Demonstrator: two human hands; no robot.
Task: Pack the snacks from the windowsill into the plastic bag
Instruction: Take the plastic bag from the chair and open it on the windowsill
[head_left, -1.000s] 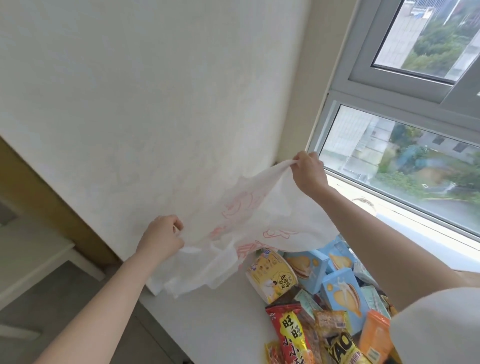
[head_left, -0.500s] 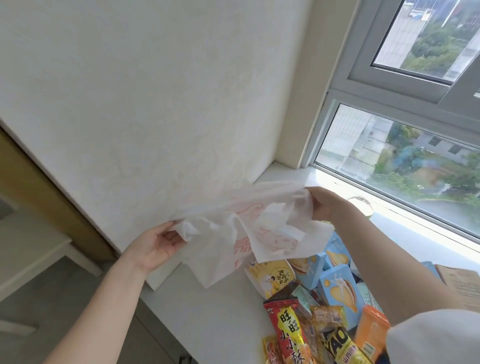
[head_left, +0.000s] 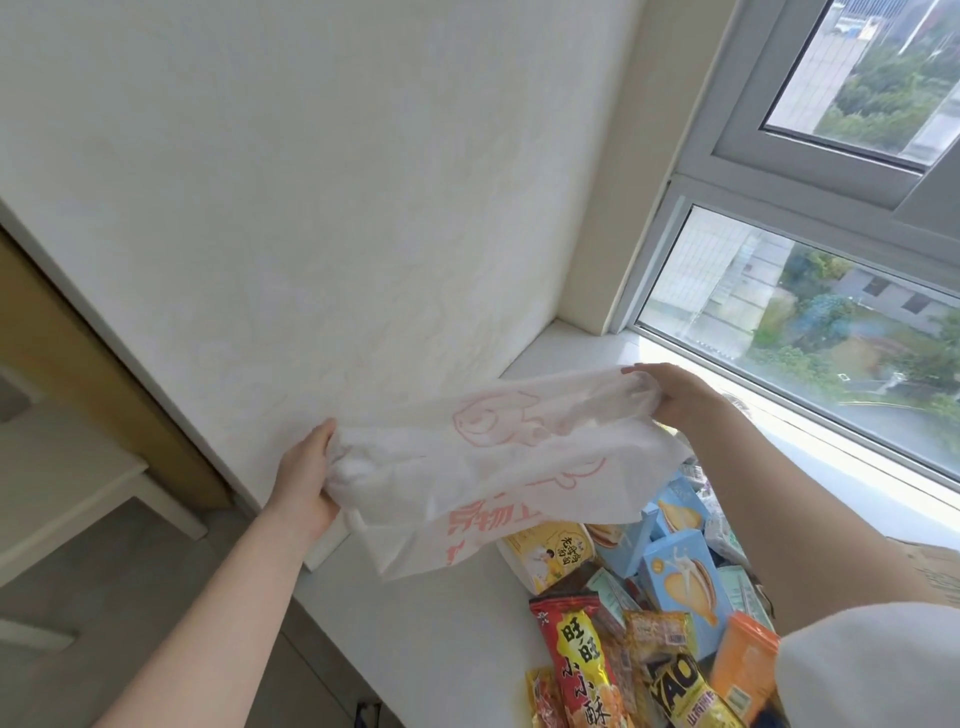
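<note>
The white plastic bag (head_left: 483, 467) with red print is held stretched in the air above the windowsill (head_left: 415, 623), the left hand (head_left: 306, 478) gripped on one end and the right hand (head_left: 670, 395) on the other. The snacks (head_left: 649, 613) are piled on the sill just below.

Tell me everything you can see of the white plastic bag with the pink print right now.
The white plastic bag with pink print is thin, translucent and crumpled, with a pink cartoon outline and pink characters. It is stretched in the air between the left hand and right hand, each gripping an end. Its lower part hangs over the white windowsill, partly covering the snack pile. Its mouth isn't visibly open.
</note>
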